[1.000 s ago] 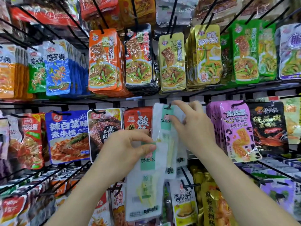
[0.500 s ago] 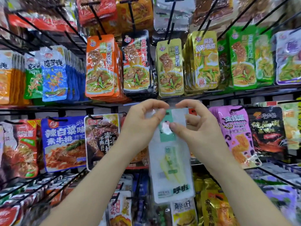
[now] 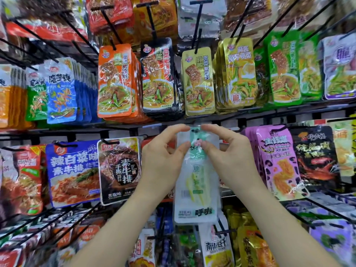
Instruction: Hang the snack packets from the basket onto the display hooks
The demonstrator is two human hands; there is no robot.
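Most of the display wall was already filled: rows of packets hung on the black hooks [image 3: 197, 26] above, below and on both sides. The packet in work, a white packet [image 3: 196, 189] with a green strip on its upper part, was at the middle row, between the black packet [image 3: 120, 170] on the left and the pink packets [image 3: 279, 166] on the right. Its top edge was just under the shelf rail [image 3: 260, 115], and it hung straight down in front of other packets. The hook meant for it was hidden by the fingers and by the packet itself, so I could not tell whether the hole was already on the hook. My judgement is that this 1 packet was at the step of being put on the hook and was not yet released. The basket was not in view, so it was not possible to say how many packets remained.

The left hand [image 3: 163, 160] pinched the top left part of the white packet: the forefinger curved to the top edge and the thumb pressed on the front, beside the green strip. The right hand [image 3: 231, 157] did the same on the top right part. The other fingers of both hands were loosely bent and held nothing. The 2 hands were near each other, with only the green strip between their fingertips.
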